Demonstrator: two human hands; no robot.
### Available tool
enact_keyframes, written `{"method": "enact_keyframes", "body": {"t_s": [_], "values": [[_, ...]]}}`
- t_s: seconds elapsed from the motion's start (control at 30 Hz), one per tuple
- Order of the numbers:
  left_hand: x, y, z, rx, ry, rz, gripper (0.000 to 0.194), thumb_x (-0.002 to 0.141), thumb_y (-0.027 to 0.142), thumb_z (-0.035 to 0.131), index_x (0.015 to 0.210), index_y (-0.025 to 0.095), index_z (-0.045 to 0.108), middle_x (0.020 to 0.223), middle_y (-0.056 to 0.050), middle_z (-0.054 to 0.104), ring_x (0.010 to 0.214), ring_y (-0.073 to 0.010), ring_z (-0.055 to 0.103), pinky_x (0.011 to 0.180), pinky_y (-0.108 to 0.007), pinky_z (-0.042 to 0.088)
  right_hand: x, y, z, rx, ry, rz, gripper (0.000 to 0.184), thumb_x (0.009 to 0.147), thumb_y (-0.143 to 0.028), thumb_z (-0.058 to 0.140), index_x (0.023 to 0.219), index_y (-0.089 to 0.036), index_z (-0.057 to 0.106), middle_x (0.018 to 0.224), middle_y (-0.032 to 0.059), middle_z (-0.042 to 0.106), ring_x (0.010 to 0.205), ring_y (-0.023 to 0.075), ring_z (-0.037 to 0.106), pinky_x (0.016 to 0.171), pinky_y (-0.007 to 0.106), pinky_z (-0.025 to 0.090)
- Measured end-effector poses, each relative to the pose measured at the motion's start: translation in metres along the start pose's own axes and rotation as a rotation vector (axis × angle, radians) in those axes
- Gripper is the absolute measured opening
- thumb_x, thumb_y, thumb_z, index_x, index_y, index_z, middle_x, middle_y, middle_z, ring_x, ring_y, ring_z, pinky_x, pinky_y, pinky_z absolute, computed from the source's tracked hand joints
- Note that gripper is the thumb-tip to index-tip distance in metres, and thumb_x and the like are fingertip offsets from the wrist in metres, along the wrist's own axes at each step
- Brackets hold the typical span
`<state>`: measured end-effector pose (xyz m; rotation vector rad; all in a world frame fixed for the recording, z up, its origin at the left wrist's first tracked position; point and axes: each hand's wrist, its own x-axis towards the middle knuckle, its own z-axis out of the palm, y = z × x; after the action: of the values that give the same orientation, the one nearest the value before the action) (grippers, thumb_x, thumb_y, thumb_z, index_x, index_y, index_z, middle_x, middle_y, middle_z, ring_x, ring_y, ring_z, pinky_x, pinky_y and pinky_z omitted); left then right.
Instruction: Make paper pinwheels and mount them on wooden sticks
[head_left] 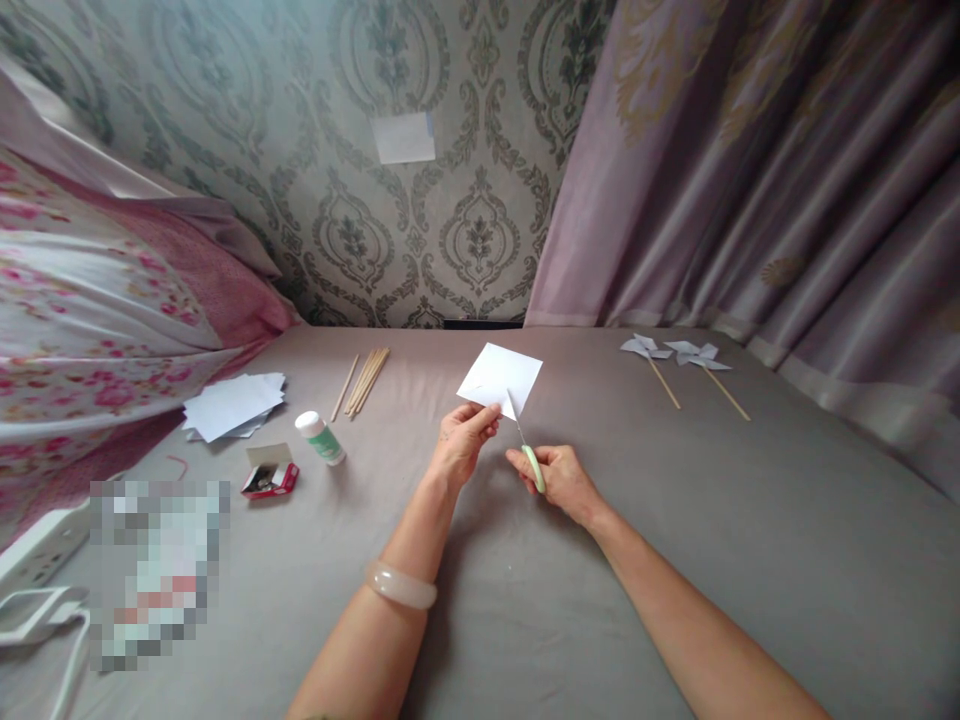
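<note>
A white square of paper point(504, 372) is pinched at its near edge by my left hand point(466, 435), thumb on top. My right hand point(559, 480) grips scissors point(533, 465) by their pale green handles. The scissor blades reach up into the paper from its near right side, with one blade showing over the white surface. Both hands are above the grey cloth, close together near the middle of the view. How far the cut runs is too fine to tell.
Two paper pinwheels on sticks point(694, 355) lie at the right. Leftward are wooden sticks point(367, 382), a white-and-green glue bottle point(321, 438), a small red box point(270, 480) of metal bits, stacked paper point(234, 405), a blurred packet point(165, 580) and a power strip point(45, 545).
</note>
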<state>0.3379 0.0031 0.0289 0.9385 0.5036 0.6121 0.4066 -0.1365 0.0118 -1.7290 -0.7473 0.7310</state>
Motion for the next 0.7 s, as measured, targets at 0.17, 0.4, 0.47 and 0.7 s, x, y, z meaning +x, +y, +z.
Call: {"method": "enact_keyframes", "body": {"t_s": [0.17,0.4,0.47,0.7], "values": [[-0.0006,-0.0002,-0.0012,0.002,-0.013,0.014,0.032,0.049,0.029,0.086,0.06,0.012,0.061,0.061,-0.001,0.06,0.053,-0.0059,0.05,0.054,-0.021,0.038,-0.0001,0.0006,0.0012,-0.01,0.009,-0.012,0.053,0.072,-0.062,0.062,0.045,-0.018,0.048,0.041,-0.0038,0.043,0.04,0.0059,0.029,0.041,0.024,0.022],[-0.0002,-0.0017,-0.0022,-0.005,-0.019,0.012,0.032,0.05,0.029,0.086,0.06,0.011,0.06,0.059,0.0,0.059,0.053,-0.006,0.05,0.054,-0.021,0.038,-0.0024,0.0004,0.0028,-0.002,0.012,-0.008,0.053,0.072,-0.061,0.063,0.044,-0.018,0.048,0.04,-0.0044,0.04,0.039,0.0058,0.029,0.041,0.024,0.022],[-0.0006,-0.0018,-0.0016,-0.008,-0.015,0.004,0.033,0.05,0.029,0.086,0.06,0.011,0.06,0.059,0.0,0.058,0.054,-0.006,0.05,0.055,-0.021,0.039,-0.0023,0.0012,0.003,0.002,0.017,-0.004,0.053,0.072,-0.061,0.063,0.044,-0.018,0.048,0.04,-0.0046,0.04,0.039,0.0056,0.029,0.04,0.024,0.022],[-0.0033,0.0002,0.0009,-0.004,-0.006,0.009,0.032,0.05,0.029,0.085,0.059,0.012,0.06,0.058,0.001,0.057,0.054,-0.0061,0.05,0.055,-0.021,0.038,-0.0037,-0.0031,0.003,0.029,-0.11,0.074,0.052,0.07,-0.066,0.061,0.055,-0.017,0.054,0.045,-0.003,0.05,0.034,0.0045,0.031,0.034,0.021,0.021]]}}
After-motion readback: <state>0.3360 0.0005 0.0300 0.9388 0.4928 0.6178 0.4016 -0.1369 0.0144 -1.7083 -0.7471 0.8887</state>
